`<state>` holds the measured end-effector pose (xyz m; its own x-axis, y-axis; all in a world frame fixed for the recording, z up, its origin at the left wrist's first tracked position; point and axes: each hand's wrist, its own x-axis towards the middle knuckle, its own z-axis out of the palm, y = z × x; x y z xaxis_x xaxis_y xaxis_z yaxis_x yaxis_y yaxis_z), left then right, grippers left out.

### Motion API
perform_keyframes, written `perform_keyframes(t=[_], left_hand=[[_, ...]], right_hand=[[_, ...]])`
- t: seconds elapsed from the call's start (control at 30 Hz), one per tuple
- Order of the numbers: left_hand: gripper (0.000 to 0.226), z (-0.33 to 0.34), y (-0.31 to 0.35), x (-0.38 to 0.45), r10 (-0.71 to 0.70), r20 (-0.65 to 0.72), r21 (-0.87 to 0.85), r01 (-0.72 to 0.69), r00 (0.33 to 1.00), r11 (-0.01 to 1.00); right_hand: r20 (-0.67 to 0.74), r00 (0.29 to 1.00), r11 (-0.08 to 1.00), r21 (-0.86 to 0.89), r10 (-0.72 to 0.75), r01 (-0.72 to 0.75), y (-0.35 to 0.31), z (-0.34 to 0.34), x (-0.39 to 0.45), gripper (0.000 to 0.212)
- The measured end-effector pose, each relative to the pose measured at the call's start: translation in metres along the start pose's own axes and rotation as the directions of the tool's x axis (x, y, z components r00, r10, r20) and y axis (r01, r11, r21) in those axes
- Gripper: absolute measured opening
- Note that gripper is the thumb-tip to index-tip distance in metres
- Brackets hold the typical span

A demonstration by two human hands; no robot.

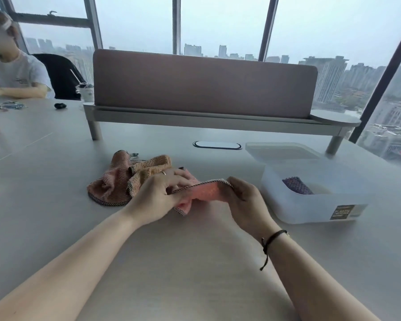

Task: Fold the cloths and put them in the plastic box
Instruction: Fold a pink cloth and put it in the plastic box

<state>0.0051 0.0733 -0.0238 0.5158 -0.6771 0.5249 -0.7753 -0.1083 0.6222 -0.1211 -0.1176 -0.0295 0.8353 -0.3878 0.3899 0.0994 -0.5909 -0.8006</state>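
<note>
Pink cloth (205, 192) taut between hands

Both hands are up off the bench (195, 262) with a pink cloth (205, 192) stretched between them: the left hand (159, 195) pinches one end, the right hand (245, 200) grips the other, fingers curled over its dark-trimmed edge. A corner of the cloth droops below the left hand. Just beyond the left hand lies a crumpled heap of cloths (125, 179), pink and tan, resting on the bench. To the right of the right hand sits the clear plastic box (315, 205) with a purple cloth (296, 185) inside; its lid (280, 151) lies just behind it. A black cord bracelet (272, 237) circles the right wrist.
</note>
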Motion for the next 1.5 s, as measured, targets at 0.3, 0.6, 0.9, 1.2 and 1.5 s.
perform_keyframes(t=[0.3, 0.6, 0.9, 1.2, 1.5], left_hand=[[0.022, -0.054, 0.066, 0.007, -0.091, -0.103, -0.065, 0.085, 0.99, 0.994], [0.014, -0.105, 0.12, 0.01, -0.14, -0.105, -0.68, 0.032, 0.985, 0.733], [0.013, -0.038, 0.006, 0.0, -0.533, -0.063, -0.365, 0.478, 0.843, 0.799], [0.036, -0.024, -0.043, -0.023, -0.381, -0.219, 0.028, 0.396, 0.898, 0.918], [0.022, -0.035, -0.052, -0.031, -0.422, -0.245, -0.108, 0.408, 0.873, 0.907]], right_hand=[[-0.241, 0.966, 0.97, 0.194, -0.095, 0.144, -0.087, -0.073, -0.01, 0.036], [-0.263, 0.965, 0.83, 0.537, -0.001, 0.147, -0.133, -0.116, -0.025, 0.042], [-0.109, 0.939, 0.941, 0.136, 0.326, -0.311, -0.014, -0.032, 0.017, 0.014], [-0.111, 0.969, 0.94, -0.238, 0.222, -0.243, 0.035, -0.017, 0.01, 0.008], [-0.013, 0.972, 0.96, 0.158, 0.237, -0.232, 0.021, -0.026, -0.008, 0.015]])
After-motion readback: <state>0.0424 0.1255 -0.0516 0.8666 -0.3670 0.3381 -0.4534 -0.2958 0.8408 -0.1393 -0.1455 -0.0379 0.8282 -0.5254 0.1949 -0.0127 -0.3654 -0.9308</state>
